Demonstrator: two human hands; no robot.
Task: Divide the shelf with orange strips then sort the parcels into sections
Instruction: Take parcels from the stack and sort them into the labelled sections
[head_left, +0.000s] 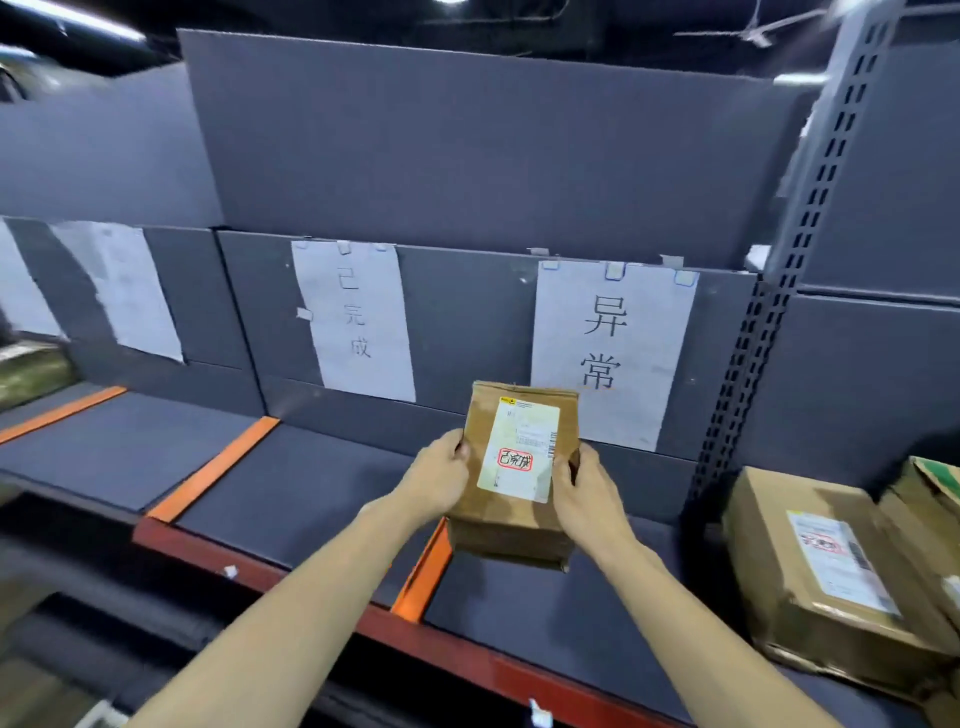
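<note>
**A:** Parcel (511, 478) first: why is it hanging in the air instead of lying on the shelf (291, 488)?

**B:** Both hands are carrying it. The left hand (441, 475) is gripping its left edge with fingers curled round it, and the right hand (589, 488) is clamping the right edge the same way. It is hovering just above the orange strip (423, 571) that is running toward six o'clock, so it is sitting right over the border of two sections.

**A:** And why label-up?

**B:** I am guessing so the red-boxed handwriting on its white shipping label (519, 452) is staying readable. Those marks seem to be matching the paper sign (358, 317) hanging at eleven o'clock from the parcel, not the bolder sign (608, 348) at one o'clock.

**A:** So it is heading left?

**B:** That is looking likely, into the bay between this strip and the second orange strip (213, 470) at nine o'clock. A third strip (62, 413) is lying farther out the same way.

**A:** How is the parcel itself looking?

**B:** Brown kraft paper, flat and bag-like, its top and bottom edges folded over, a little creased, with a barcode running along the label's right side. It is looking light enough for two hands to be overkill.

**A:** Anything else waiting?

**B:** Cardboard boxes (831, 577) are sitting at three o'clock, well apart, one showing its own label
</note>
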